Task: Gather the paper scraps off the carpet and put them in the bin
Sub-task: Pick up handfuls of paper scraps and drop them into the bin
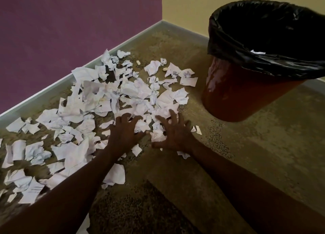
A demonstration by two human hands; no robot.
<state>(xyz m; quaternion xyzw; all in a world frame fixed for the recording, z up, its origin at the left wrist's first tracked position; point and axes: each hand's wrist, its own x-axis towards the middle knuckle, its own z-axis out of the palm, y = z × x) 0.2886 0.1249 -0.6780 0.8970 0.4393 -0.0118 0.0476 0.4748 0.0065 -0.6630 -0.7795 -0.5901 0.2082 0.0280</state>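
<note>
Many white paper scraps (98, 95), torn and crumpled, lie spread over the brown carpet (246, 154) from the left edge to the middle. A red bin (233, 96) with a black liner (263, 61) stands at the right, a white scrap showing at its rim. My left hand (124, 133) and my right hand (174, 133) rest palm down with fingers spread on the near edge of the pile, a small crumpled scrap (157, 136) between them. Neither hand holds anything.
A purple wall (70, 31) with a pale skirting board (52, 86) runs behind the scraps and meets a yellow wall (184, 7) at the corner. A darker patch of carpet (140, 211) lies near me. Bare carpet shows at the right, below the bin.
</note>
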